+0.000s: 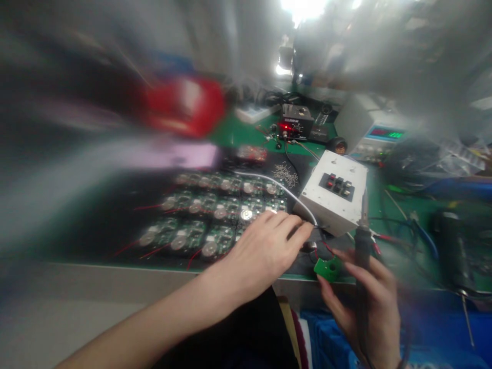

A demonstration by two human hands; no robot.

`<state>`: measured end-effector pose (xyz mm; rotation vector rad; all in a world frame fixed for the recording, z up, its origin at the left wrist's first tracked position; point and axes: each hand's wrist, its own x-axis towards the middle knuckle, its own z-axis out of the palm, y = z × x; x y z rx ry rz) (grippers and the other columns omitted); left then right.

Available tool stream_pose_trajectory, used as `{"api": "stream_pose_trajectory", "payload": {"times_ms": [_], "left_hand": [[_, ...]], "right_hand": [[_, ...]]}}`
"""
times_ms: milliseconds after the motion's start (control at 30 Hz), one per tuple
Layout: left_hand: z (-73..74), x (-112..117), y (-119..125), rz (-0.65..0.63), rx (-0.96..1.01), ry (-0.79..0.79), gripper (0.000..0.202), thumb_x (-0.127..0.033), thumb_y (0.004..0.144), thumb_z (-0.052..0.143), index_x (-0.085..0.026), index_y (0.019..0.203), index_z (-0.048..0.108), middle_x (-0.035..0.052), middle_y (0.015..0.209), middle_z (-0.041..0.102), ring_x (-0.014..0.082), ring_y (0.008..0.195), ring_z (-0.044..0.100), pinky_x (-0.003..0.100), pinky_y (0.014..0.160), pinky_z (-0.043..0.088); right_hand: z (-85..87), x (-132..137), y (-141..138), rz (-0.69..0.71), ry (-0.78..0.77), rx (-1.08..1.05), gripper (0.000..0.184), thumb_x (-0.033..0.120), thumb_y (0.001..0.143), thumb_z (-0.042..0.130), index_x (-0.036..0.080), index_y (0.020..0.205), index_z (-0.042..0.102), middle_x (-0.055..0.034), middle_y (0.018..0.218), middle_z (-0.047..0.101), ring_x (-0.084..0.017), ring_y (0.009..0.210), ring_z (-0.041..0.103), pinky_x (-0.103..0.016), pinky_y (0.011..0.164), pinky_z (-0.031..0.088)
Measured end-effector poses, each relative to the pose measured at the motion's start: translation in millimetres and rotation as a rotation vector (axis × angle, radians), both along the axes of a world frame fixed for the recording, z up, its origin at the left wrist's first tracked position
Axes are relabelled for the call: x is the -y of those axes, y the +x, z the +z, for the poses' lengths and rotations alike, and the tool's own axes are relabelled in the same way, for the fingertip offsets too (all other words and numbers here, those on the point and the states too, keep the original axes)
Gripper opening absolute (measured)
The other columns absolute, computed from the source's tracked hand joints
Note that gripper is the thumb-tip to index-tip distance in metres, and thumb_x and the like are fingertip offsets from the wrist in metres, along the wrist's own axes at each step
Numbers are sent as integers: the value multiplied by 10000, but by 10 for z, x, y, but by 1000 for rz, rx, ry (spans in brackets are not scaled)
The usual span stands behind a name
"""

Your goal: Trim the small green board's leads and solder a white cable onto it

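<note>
My left hand [269, 246] reaches over the front right of the circuit boards [215, 215]. Its fingers are bent, with the fingertips at the end of a white cable [284, 187] beside a switch box [334, 189]; what lies beneath them is hidden. Between the thumb and fingers of my right hand [372, 297] is a small green circuit board [328, 268] with thin red and dark wires. A soldering iron [362, 246] also rests in that hand, its handle upright and metal tip pointing up. Near my left fingertips lies a small round metallic part [308, 247].
A black soldering station [295, 123] with a red light stands at the back. Behind the switch box is a power supply [378, 128] with a lit display. Clipped wire bits [285, 174] lie by the boards. A blurred red object [184, 105] is at back left; cables [418, 230] run along the right.
</note>
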<state>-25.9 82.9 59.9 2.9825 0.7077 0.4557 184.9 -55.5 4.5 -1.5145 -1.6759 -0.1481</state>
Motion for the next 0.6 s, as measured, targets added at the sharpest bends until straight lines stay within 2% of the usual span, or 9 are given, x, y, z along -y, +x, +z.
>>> {"api": "stream_pose_trajectory", "payload": {"times_ms": [167, 300, 433, 600], "left_hand": [[-92, 297, -46, 71, 169, 124, 266, -209, 1030, 598, -132, 1281, 639, 87, 1195, 675, 261, 1021, 587, 428, 867, 460], [-175, 492, -68, 83, 154, 133, 296, -201, 1015, 615, -111, 1295, 655, 71, 1109, 698, 247, 971, 585, 428, 857, 428], [-245, 556, -63, 94, 165, 109, 283, -183, 1031, 567, -114, 1290, 659, 72, 1126, 710, 250, 1011, 599, 433, 915, 426], [-308, 596, -75, 123, 169, 120, 318, -161, 1031, 542, -104, 1327, 642, 69, 1099, 735, 256, 995, 616, 432, 888, 437]], "right_hand": [[-5, 30, -12, -28, -10, -4, 475, 223, 883, 861, 183, 1273, 592, -107, 1302, 639, -245, 1223, 615, -369, 1010, 495], [-41, 48, -15, -10, -42, -24, 464, 193, 884, 854, 173, 1273, 601, -112, 1323, 624, -237, 1241, 610, -356, 1048, 493], [-63, 55, -50, 6, -37, -58, 498, 144, 873, 847, 172, 1302, 595, -126, 1337, 601, -237, 1245, 615, -356, 1069, 498], [-10, 67, -60, 1, -10, -11, 513, 154, 871, 859, 161, 1306, 585, -139, 1311, 630, -228, 1263, 607, -332, 1055, 524]]}}
